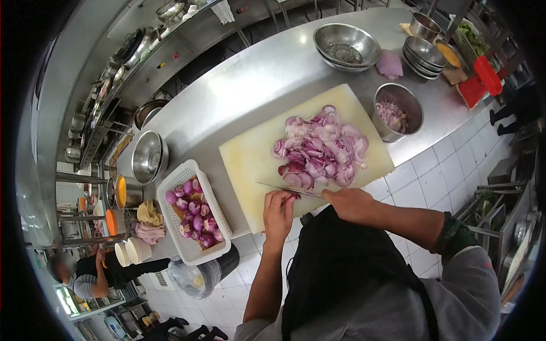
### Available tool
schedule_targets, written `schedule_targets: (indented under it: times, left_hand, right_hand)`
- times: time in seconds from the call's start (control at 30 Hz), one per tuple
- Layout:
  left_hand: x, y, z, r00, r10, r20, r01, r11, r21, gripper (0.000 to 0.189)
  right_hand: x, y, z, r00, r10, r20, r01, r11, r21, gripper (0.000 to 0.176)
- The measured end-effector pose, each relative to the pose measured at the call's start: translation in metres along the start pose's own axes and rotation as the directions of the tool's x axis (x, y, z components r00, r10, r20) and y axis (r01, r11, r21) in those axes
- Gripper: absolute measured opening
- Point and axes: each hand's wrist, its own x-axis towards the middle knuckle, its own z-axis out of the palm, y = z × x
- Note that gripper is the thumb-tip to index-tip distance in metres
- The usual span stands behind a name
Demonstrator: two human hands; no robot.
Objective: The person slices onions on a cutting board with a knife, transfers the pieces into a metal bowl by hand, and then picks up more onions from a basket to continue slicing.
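My right hand (351, 206) grips a knife (278, 186), its blade reaching left across the near edge of the cutting board (244, 150). With bent fingers, my left hand (277, 212) holds a piece of red onion (295, 195) down on the board beside the blade. My fingers partly cover that piece. Just beyond the knife lies a wide pile of sliced red onion (324, 145). Left of the board, a white plastic basket (194, 258) contains several peeled red onions (195, 207).
A steel pot (398, 134) holding cut onion stands at the board's right. Metal bowls (335, 42) and a purple cloth (389, 64) sit farther back. Another bowl (149, 156) is beyond the basket. A co-worker (91, 278) is at the far left. A bagged bin (196, 278) stands below the table.
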Motion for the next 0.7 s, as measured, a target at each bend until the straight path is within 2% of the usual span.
schedule_targets:
  times: [0.07, 0.17, 0.3, 0.37, 0.47, 0.57, 0.67, 0.7]
  left_hand:
    - [-0.001, 0.001, 0.000, 1.000, -0.028, 0.006, 0.028, 0.999, -0.021, 0.013]
    - [-0.002, -0.001, -0.002, 0.998, -0.051, 0.026, 0.051, 0.999, -0.010, 0.014]
    - [0.002, 0.005, -0.004, 1.000, -0.020, 0.006, 0.020, 1.000, 0.008, 0.012]
    - [0.000, 0.003, -0.004, 1.000, -0.029, 0.002, 0.029, 0.999, 0.022, 0.011]
    - [-0.001, -0.003, -0.002, 1.000, -0.030, -0.006, 0.030, 1.000, 0.008, 0.009]
    - [-0.001, -0.003, -0.003, 0.999, -0.034, -0.010, 0.034, 0.999, -0.004, 0.009]
    - [-0.002, -0.002, -0.003, 1.000, -0.025, -0.019, 0.025, 1.000, 0.001, 0.008]
    - [-0.001, -0.002, -0.003, 1.000, -0.014, -0.027, 0.014, 1.000, 0.007, 0.008]
  right_hand:
    - [0.002, -0.003, -0.007, 0.999, -0.046, -0.006, 0.046, 0.999, 0.002, 0.037]
    - [-0.023, -0.020, -0.029, 0.996, 0.046, 0.083, -0.046, 0.999, 0.006, 0.036]
    - [-0.006, 0.000, 0.006, 0.999, 0.047, 0.017, -0.047, 0.999, 0.010, 0.034]
    - [0.006, 0.002, 0.003, 0.999, 0.017, 0.027, -0.018, 1.000, 0.013, 0.033]
    - [-0.015, -0.022, -0.031, 0.995, 0.041, 0.096, -0.043, 0.999, 0.011, 0.032]
    - [-0.025, -0.021, -0.024, 0.988, 0.093, 0.121, -0.092, 0.996, -0.012, 0.032]
    - [-0.005, -0.006, 0.003, 1.000, 0.024, -0.010, -0.023, 0.998, 0.050, 0.033]
    - [-0.001, -0.005, 0.001, 1.000, 0.025, 0.016, -0.025, 0.999, 0.023, 0.033]
